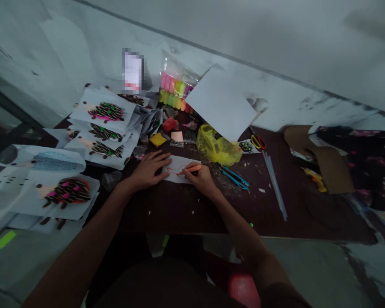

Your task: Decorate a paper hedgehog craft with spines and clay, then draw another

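Left hand [150,170] lies flat, fingers spread, pinning the paper [179,169] on the bench [276,214]; right hand [201,179] pinches an orange marker [190,170], tip on the sheet (thin, floppy, likely to slide unless pressed flat near the line).

Left hand [149,169] was pressed flat on a paper sheet [179,167] while the right hand [200,179] gripped an orange marker [190,170], tip on the sheet. Blue scissors [235,177] and a yellow bag [217,147] sat nearby.
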A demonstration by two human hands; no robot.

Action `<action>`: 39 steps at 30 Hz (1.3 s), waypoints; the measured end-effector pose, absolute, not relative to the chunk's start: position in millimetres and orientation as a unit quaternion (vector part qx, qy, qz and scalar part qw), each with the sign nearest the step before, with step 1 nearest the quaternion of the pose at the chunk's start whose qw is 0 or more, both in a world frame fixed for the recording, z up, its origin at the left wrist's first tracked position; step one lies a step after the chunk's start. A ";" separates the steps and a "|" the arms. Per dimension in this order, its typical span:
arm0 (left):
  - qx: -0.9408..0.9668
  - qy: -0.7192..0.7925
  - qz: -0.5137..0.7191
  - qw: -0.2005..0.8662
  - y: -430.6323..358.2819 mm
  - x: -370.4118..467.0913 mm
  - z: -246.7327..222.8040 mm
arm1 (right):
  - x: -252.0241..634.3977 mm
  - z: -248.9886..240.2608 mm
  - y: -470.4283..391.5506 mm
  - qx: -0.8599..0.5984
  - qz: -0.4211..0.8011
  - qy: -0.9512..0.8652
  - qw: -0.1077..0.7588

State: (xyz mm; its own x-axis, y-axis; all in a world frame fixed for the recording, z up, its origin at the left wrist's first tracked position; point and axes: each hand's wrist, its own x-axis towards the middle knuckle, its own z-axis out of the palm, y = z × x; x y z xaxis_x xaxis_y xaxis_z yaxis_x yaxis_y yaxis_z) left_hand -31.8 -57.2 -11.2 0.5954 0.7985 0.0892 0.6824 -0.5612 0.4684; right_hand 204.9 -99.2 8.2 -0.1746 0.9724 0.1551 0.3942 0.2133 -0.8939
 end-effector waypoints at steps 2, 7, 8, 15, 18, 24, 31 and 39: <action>0.871 0.426 0.148 0.196 -57.2 -31.9 -11.8 | 206.0 8.6 -99.7 -0.510 0.364 -0.674 0.392; 0.872 0.424 0.150 0.193 -57.0 -32.3 -13.6 | 209.0 8.6 -101.5 -0.516 0.360 -0.674 0.388; 0.872 0.424 0.150 0.194 -56.9 -32.4 -13.9 | 209.4 8.4 -101.9 -0.516 0.362 -0.672 0.389; 0.874 0.423 0.141 0.190 -56.4 -32.7 -14.4 | 212.4 8.6 -102.6 -0.521 0.361 -0.667 0.392; 0.874 0.423 0.143 0.191 -56.6 -32.9 -13.8 | 214.6 11.2 -103.3 -0.520 0.356 -0.671 0.390; 0.873 0.424 0.144 0.193 -56.2 -32.8 -13.6 | 219.3 12.3 -105.0 -0.547 0.358 -0.654 0.382; 0.872 0.428 0.144 0.188 -57.2 -32.3 -13.4 | 223.8 12.1 -106.4 -0.549 0.343 -0.657 0.385; 0.873 0.424 0.143 0.195 -55.4 -33.3 -13.9 | 228.8 15.8 -109.6 -0.565 0.344 -0.647 0.378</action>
